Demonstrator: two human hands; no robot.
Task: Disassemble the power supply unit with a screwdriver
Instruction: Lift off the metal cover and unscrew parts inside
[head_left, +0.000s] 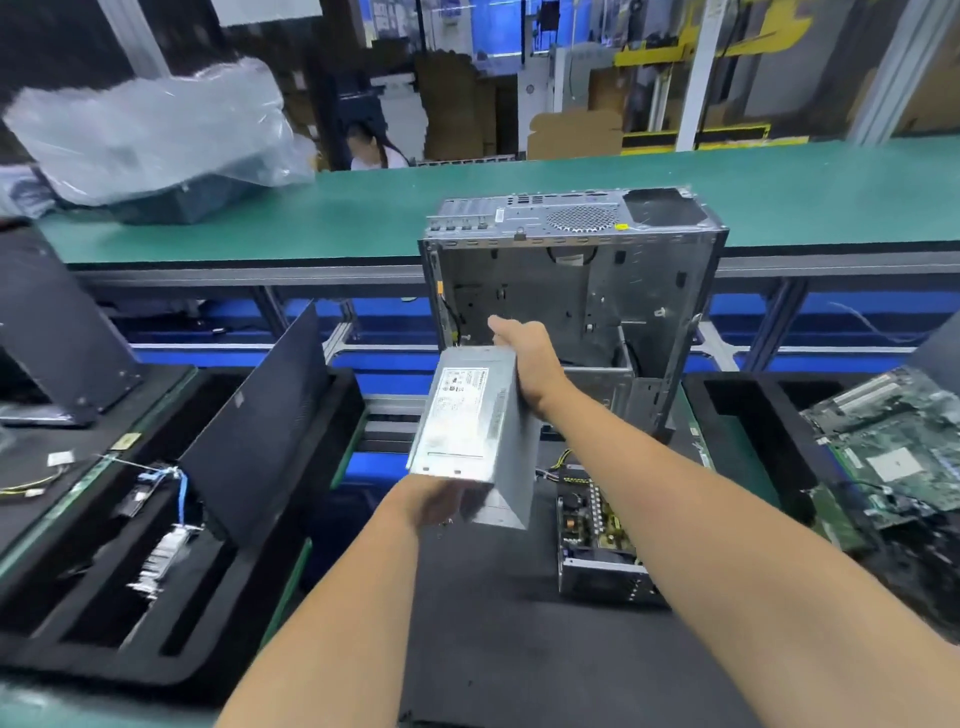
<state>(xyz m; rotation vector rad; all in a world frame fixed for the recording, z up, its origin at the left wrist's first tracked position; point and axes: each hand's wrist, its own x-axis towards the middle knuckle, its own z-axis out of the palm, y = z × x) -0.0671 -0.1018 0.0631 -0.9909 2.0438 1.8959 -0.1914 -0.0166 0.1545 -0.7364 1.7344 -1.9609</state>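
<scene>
The grey sheet-metal power supply cover (470, 426), a boxy shell with a white label on its upper face, is held in the air between both hands: the left hand (434, 501) grips its near lower end and the right hand (527, 358) grasps its far upper end. Under it on the black mat (498, 649) of the table sits the opened power supply base (597, 540), its circuit board bare. The stripped computer case (571, 275) stands just beyond.
</scene>
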